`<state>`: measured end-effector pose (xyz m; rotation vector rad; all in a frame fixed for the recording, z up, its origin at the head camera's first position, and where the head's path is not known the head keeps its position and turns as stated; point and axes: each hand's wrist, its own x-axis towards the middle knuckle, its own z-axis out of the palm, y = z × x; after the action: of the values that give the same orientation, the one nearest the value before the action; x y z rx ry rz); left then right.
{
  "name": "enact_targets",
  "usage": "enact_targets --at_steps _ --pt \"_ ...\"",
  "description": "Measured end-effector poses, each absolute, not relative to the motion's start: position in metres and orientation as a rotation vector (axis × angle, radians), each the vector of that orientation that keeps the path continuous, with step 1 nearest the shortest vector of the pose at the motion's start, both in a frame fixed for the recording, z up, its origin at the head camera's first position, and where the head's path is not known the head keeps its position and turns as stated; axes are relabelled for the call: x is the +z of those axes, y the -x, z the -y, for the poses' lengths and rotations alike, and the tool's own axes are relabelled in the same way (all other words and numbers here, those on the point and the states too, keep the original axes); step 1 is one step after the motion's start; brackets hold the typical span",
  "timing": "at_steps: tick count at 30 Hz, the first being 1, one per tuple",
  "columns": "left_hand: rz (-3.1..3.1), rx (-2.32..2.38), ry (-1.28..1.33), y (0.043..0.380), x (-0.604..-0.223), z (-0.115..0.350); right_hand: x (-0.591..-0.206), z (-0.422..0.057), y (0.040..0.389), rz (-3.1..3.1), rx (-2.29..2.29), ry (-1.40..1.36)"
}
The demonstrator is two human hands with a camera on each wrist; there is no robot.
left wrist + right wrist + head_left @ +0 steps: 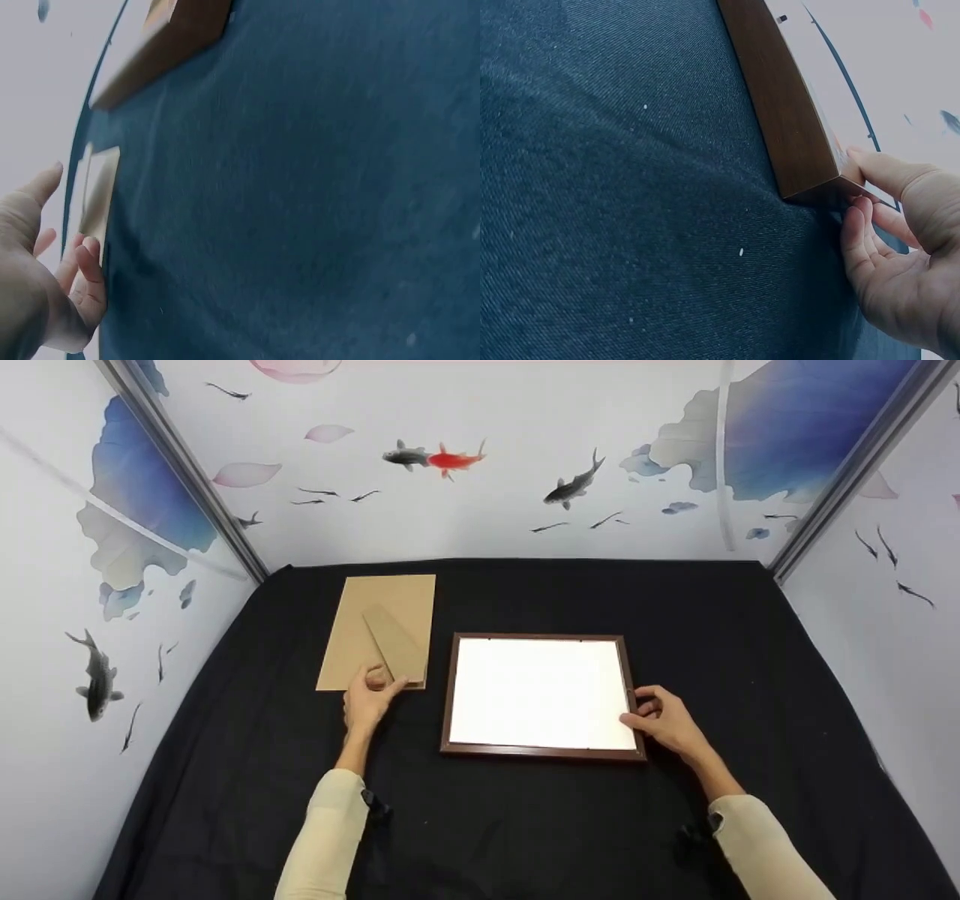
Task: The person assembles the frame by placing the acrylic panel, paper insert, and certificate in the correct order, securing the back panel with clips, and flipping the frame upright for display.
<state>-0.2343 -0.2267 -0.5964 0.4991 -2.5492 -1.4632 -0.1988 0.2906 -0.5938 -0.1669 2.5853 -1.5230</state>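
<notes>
A brown frame backing board [352, 622] lies on the black cloth, with a tapered stand leg [396, 641] on its face. My left hand [366, 703] is at the board's near edge, its thumb by the wide end of the leg. In the left wrist view the left hand [52, 277] has its thumb spread well away from loosely bent fingers. To the right lies a dark brown picture frame [544, 754] around a bright white sheet [540, 694]. My right hand [667, 721] holds the frame's right side, thumb on top and fingers at the outer edge.
Black cloth [525, 825] covers the table. White panels painted with fish [574, 487] and leaves stand at the back and both sides, joined by grey metal posts [847, 472]. A strip of cloth separates the board from the frame.
</notes>
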Motion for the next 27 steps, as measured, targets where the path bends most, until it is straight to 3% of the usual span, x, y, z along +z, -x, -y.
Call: enact_targets --at_steps 6,18,27 --pt "2.601 -1.441 -0.616 0.242 -0.599 0.234 -0.595 -0.291 0.199 -2.597 -1.508 0.157" --pt "2.605 -1.483 -0.540 0.252 -0.600 0.230 -0.596 -0.292 0.199 -2.604 -1.498 0.167" --pt "2.204 -2.081 -0.504 0.254 -0.602 0.228 -0.596 -0.292 0.199 -2.594 -1.512 0.167"
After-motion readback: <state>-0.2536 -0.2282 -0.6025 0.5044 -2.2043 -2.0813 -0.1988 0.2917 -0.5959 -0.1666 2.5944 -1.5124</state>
